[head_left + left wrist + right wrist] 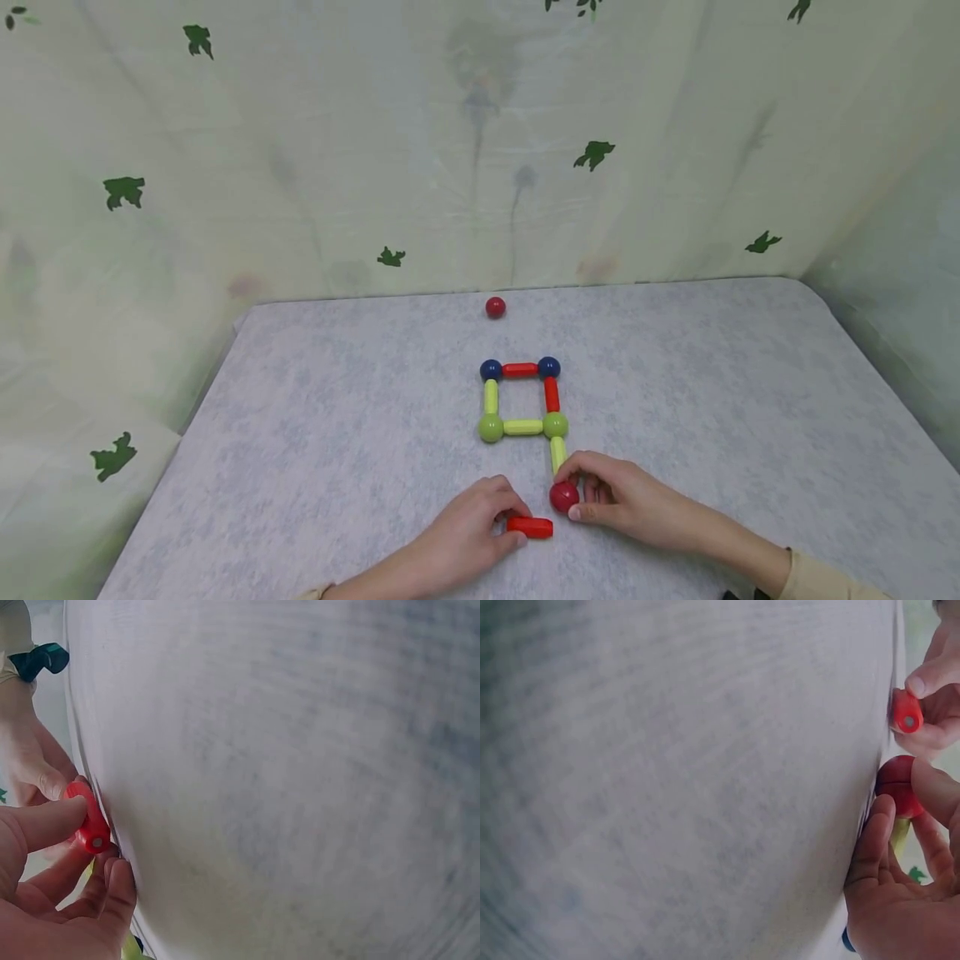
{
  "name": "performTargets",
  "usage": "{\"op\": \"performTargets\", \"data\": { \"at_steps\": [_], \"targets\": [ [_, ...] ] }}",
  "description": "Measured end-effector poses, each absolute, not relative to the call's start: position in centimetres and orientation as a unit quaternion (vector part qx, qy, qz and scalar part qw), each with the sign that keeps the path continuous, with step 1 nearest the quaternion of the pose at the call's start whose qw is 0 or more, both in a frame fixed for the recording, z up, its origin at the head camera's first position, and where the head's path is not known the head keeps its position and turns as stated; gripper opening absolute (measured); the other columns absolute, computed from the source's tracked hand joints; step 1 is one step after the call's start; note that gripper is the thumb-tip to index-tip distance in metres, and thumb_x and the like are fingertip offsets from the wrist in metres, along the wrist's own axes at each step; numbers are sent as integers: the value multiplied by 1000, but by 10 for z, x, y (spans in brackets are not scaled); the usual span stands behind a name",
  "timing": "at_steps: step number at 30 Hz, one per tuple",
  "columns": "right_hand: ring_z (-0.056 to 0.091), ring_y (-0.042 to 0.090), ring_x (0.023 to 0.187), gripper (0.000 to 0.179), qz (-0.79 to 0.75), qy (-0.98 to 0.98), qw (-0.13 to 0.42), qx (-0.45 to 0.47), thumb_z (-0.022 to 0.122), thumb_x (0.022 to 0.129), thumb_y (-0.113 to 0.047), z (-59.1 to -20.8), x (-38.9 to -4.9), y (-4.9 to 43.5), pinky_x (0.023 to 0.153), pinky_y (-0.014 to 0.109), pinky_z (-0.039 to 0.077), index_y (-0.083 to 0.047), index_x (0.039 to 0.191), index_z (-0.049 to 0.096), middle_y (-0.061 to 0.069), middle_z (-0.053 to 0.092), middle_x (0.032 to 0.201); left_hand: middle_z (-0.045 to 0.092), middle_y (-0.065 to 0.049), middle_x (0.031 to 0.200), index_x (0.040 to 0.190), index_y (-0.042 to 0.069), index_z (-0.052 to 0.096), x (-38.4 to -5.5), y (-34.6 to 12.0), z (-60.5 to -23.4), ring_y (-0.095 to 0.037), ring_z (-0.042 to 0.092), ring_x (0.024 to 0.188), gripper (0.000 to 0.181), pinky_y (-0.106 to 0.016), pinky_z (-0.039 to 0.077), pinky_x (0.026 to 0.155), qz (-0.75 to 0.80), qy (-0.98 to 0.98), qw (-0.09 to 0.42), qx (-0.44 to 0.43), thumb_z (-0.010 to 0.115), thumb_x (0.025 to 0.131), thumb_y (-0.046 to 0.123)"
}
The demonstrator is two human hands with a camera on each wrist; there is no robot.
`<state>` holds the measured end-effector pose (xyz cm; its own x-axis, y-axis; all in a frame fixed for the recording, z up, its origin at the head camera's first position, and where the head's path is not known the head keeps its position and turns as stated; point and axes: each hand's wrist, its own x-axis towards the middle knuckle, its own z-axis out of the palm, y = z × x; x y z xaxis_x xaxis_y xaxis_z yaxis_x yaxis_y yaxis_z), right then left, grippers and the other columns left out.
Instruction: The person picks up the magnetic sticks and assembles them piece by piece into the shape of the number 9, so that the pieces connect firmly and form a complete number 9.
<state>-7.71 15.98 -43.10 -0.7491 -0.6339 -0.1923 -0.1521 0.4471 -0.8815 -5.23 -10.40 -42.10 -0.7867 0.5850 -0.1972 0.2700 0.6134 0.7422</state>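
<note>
My left hand pinches a red magnetic rod between thumb and fingers, low over the table; its metal end shows in the left wrist view. Just right of it, my right hand holds a red ball between thumb and fingers. That ball sits at the near end of a yellow-green rod, which runs from a green ball. Beyond it lies a square of rods, with another green ball and two blue balls at its corners. The rod's end and the red ball are a small gap apart.
A loose red ball lies near the far edge of the grey table. Behind the table hangs a pale curtain with green leaf shapes. A dark object shows at the bottom edge by the right sleeve.
</note>
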Motion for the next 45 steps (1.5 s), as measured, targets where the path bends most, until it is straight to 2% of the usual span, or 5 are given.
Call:
{"op": "performTargets", "data": {
  "at_steps": [15, 25, 37, 45],
  "targets": [
    [57, 15, 77, 31, -463, 813, 264, -234, 73, 89, -35, -432, -77, 160, 65, 25, 47, -34, 116, 58, -5, 61, 93, 57, 15, 91, 105, 20, 70, -62, -110, -421, -7, 53, 83, 15, -24, 46, 73, 398, 869, 199, 216, 71, 91, 17],
    [57, 14, 74, 32, -462, 813, 261, -240, 73, 89, -36, -434, -77, 158, 63, 24, 47, -35, 116, 57, -4, 61, 90, 58, 16, 91, 106, 21, 72, -67, -108, -422, -7, 52, 84, 16, -26, 45, 75, 390, 870, 227, 199, 72, 90, 20],
    [56, 13, 78, 32, -446, 822, 262, -239, 71, 90, -38, -431, -77, 160, 65, 25, 47, -34, 119, 57, -6, 59, 93, 58, 14, 89, 109, 21, 71, -69, -105, -424, -9, 52, 82, 19, -26, 44, 71, 405, 866, 227, 188, 72, 90, 19],
    [55, 11, 77, 30, -445, 822, 242, -261, 70, 91, -38, -434, -77, 159, 65, 24, 47, -35, 119, 57, -7, 59, 94, 56, 13, 91, 110, 20, 70, -68, -106, -425, -9, 51, 82, 19, -26, 44, 70, 411, 864, 222, 187, 71, 91, 19]
  ]
}}
